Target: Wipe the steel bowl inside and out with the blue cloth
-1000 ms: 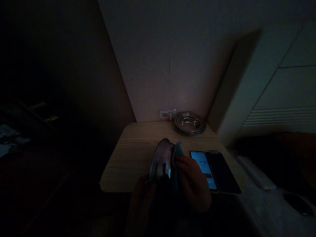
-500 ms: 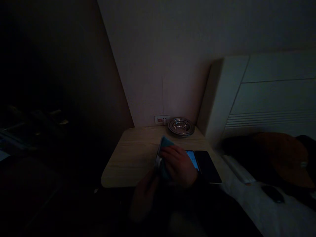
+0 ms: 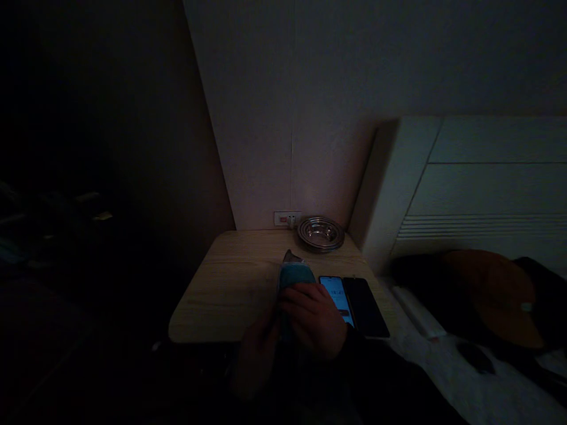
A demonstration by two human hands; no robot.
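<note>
Right hand (image 3: pixel 313 319) has slid nearer, curled over blue cloth (image 3: pixel 296 273) on the metal bowl (image 3: pixel 289 257), which juts beyond it (left hand (image 3: pixel 257 348): too dark to tell its grip).

Head-worn view, forward and downward over the table (image 3: pixel 230 289) toward the wall (image 3: pixel 261 130)

No legible text. Characters on the lit phone screen (image 3: pixel 335 295), near the table's (image 3: pixel 230 283) front right corner: too blurred to read. Tag (image 3: pixel 526 307) on orange cap (image 3: pixel 496 283): illegible.

Wood-grain tabletop (image 3: pixel 230 283) with stacked metal bowls (image 3: pixel 321 234), lit phone (image 3: pixel 336 295).
</note>
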